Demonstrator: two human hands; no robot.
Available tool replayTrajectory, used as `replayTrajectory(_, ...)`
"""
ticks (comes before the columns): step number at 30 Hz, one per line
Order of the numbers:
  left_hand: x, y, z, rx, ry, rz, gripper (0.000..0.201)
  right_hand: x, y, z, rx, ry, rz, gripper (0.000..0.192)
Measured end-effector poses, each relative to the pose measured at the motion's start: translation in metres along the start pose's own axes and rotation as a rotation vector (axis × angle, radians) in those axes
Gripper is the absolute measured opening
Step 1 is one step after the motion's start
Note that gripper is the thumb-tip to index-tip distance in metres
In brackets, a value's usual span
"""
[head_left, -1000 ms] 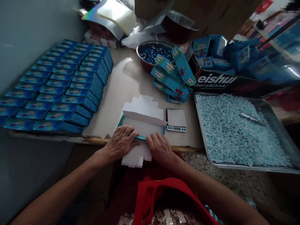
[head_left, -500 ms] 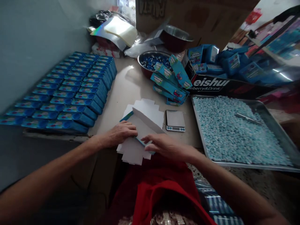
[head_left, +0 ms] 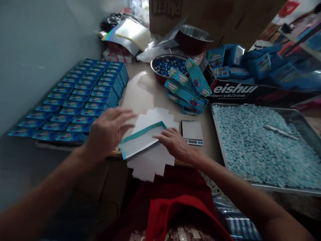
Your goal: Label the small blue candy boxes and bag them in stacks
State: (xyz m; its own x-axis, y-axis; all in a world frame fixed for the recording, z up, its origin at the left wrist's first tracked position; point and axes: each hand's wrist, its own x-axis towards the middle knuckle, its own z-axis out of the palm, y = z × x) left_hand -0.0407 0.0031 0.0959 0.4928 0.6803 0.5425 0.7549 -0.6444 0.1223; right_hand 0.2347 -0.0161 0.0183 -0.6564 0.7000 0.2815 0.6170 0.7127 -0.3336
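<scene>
A partly folded cardboard box (head_left: 142,142), white inside with turquoise edges, rests at a slant over a pile of flat white cardboard blanks (head_left: 150,165) at the table's front edge. My right hand (head_left: 177,144) pinches the box's right end between thumb and fingers. Left of the box, my left hand (head_left: 110,129) is raised and a little blurred, its fingers stretched out and apart, holding nothing. Just right of the blanks lies a small digital scale (head_left: 192,130).
Rows of packed blue boxes (head_left: 82,97) fill the table's left side. Behind stand a bowl of wrapped candies (head_left: 165,65), stacked turquoise boxes (head_left: 185,87) and a black carton (head_left: 233,88) of blue packs. At right, a metal tray (head_left: 220,144) holds pale blue candies and a metal tool (head_left: 281,131).
My left hand has let go of the box and moved up and left. The box has turned, its folded turquoise side now at the back. My right hand has shifted to its right end.
</scene>
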Motion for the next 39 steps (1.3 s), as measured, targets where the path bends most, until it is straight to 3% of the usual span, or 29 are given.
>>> replayTrajectory(2, -0.038, 0.028, 0.003, 0.079, -0.065, 0.006, 0.024, 0.002, -0.008, 0.004, 0.063, 0.045, 0.074, 0.030)
replayTrajectory(4, -0.074, 0.050, 0.023, 0.141, -0.051, -0.020, 0.030, 0.007, -0.009, 0.008, 0.131, 0.012, 0.149, 0.025)
replayTrajectory(8, -0.106, 0.060, 0.072, 0.191, -0.026, -0.057, 0.049, 0.020, -0.003, 0.019, 0.046, -0.082, 0.241, 0.024)
replayTrajectory(11, -0.101, 0.050, 0.086, 0.164, -0.054, -0.081, 0.062, 0.018, -0.003, 0.026, -0.140, -0.003, 0.195, 0.022)
replayTrajectory(14, -0.090, 0.045, 0.078, 0.182, -0.034, -0.090, 0.068, 0.005, -0.011, 0.029, -0.151, 0.047, 0.129, 0.024)
replayTrajectory(16, -0.086, 0.045, 0.070, 0.187, -0.008, -0.093, 0.059, -0.002, -0.018, 0.029, -0.140, 0.082, 0.127, 0.025)
replayTrajectory(19, -0.081, 0.045, 0.066, 0.144, -0.011, -0.116, 0.027, -0.003, -0.026, 0.028, -0.115, 0.123, 0.163, 0.023)
replayTrajectory(20, -0.079, 0.044, 0.067, 0.118, -0.036, -0.142, 0.021, -0.001, -0.027, 0.028, -0.085, 0.121, 0.182, 0.023)
replayTrajectory(22, -0.069, 0.039, 0.070, 0.050, -0.124, -0.215, 0.028, 0.005, -0.026, 0.028, 0.005, 0.097, 0.263, 0.022)
replayTrajectory(25, -0.049, 0.026, 0.077, -0.141, -0.340, -0.346, 0.033, 0.012, -0.021, 0.032, 0.061, 0.051, 0.388, 0.022)
replayTrajectory(27, -0.036, 0.017, 0.080, -0.316, -0.470, -0.455, 0.027, 0.010, -0.016, 0.037, -0.047, 0.062, 0.352, 0.024)
replayTrajectory(29, -0.031, 0.012, 0.081, -0.424, -0.493, -0.504, 0.025, 0.002, -0.013, 0.043, -0.199, 0.071, 0.207, 0.027)
replayTrajectory(31, -0.038, 0.011, 0.080, -0.364, -0.354, -0.437, 0.026, -0.008, -0.013, 0.046, -0.296, 0.046, 0.079, 0.030)
replayTrajectory(34, -0.061, 0.012, 0.079, -0.094, -0.164, -0.128, 0.028, -0.018, -0.017, 0.049, -0.323, -0.028, 0.047, 0.028)
replayTrajectory(36, -0.077, 0.014, 0.079, 0.028, -0.185, 0.054, 0.029, -0.019, -0.020, 0.049, -0.307, -0.082, 0.047, 0.021)
replayTrajectory(39, -0.087, 0.019, 0.083, 0.117, -0.268, 0.038, 0.026, -0.013, -0.024, 0.049, -0.311, -0.142, 0.062, 0.014)
